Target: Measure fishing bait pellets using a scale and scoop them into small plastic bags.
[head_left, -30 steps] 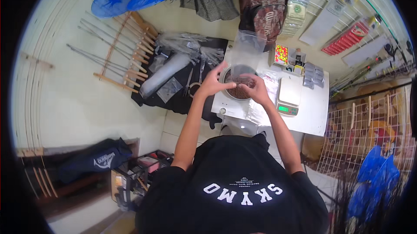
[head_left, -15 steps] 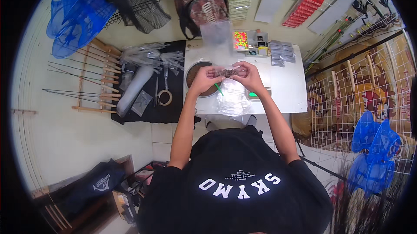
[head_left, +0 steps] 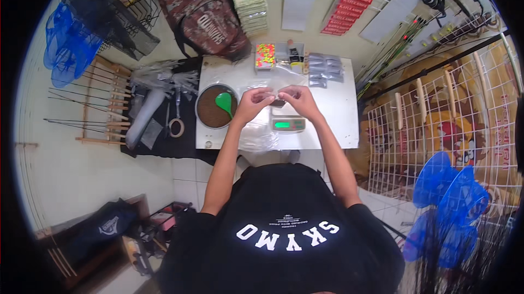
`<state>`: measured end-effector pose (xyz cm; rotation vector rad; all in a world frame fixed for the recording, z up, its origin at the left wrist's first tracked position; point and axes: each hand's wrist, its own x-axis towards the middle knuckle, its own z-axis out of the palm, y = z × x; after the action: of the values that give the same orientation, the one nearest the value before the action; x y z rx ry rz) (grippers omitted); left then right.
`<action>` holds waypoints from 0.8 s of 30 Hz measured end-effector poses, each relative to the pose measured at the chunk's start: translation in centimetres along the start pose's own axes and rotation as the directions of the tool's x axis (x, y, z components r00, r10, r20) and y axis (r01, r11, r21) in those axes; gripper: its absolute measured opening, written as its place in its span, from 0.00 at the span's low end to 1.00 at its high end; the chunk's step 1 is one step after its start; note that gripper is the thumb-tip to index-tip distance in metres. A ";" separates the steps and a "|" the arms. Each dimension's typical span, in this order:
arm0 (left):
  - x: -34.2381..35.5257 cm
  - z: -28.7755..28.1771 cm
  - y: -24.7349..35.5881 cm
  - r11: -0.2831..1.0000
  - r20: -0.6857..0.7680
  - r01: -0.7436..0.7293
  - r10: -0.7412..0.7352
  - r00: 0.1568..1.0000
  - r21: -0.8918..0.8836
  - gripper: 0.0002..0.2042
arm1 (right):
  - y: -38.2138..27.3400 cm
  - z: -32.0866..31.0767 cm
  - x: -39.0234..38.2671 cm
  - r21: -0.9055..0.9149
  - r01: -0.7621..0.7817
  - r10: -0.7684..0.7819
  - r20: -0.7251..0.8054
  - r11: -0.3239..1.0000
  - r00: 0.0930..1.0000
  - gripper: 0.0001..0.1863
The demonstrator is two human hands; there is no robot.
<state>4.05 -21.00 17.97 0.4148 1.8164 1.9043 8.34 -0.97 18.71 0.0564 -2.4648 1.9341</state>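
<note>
The left hand (head_left: 256,103) and right hand (head_left: 298,101), thumbs and fingertips drawn close, pinch a small clear plastic bag (head_left: 278,103) with dark contents between them; neither hand is nearer, and its long axis is unclear. The digital scale (head_left: 288,124) sits beneath, body-side of the bag, by the right hand; contact I cannot tell. Left of the left hand, a round bowl (head_left: 199,115) on the white surface (head_left: 327,122) holds a green scoop (head_left: 224,101).

black t-shirt (head_left: 284,196) with short sleeves (head_left: 376,229); bold white lettering (head_left: 293,245) curves across it (tiny print (head_left: 287,221) sits just above); both hands (head_left: 250,107) bare
</note>
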 end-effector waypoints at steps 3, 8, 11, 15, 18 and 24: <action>0.8 2.4 -0.8 1.000 -0.060 -0.014 0.015 0.998 0.015 0.15 | 1.2 -1.9 -1.0 -0.015 -0.037 0.037 -0.004 0.999 0.999 0.11; 1.5 4.9 -2.5 1.000 -0.109 -0.016 0.017 0.994 0.012 0.12 | 2.8 -5.3 -1.7 0.056 -0.054 0.052 0.048 0.997 0.998 0.12; 1.5 6.7 -3.1 0.999 -0.152 0.007 -0.002 0.988 0.035 0.11 | 3.7 -6.8 -1.9 0.181 -0.127 0.112 0.090 0.975 0.990 0.14; 1.6 8.2 -4.0 1.000 -0.181 0.009 -0.012 0.983 -0.019 0.12 | 4.0 -7.0 -2.7 0.261 -0.113 0.087 0.111 0.959 0.990 0.18; 1.8 8.9 -4.1 0.985 -0.216 0.018 -0.055 0.975 -0.170 0.12 | 3.8 -6.7 -3.0 0.210 -0.199 0.135 0.287 0.957 0.948 0.40; 1.5 8.5 -3.1 0.958 -0.244 -0.021 -0.052 0.968 -0.287 0.07 | 4.0 -5.4 -3.0 0.146 -0.248 0.215 0.211 0.958 0.954 0.43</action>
<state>7.68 -12.94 15.40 0.0618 1.6427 2.2504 11.17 5.28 16.05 -0.0510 -2.5138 2.3405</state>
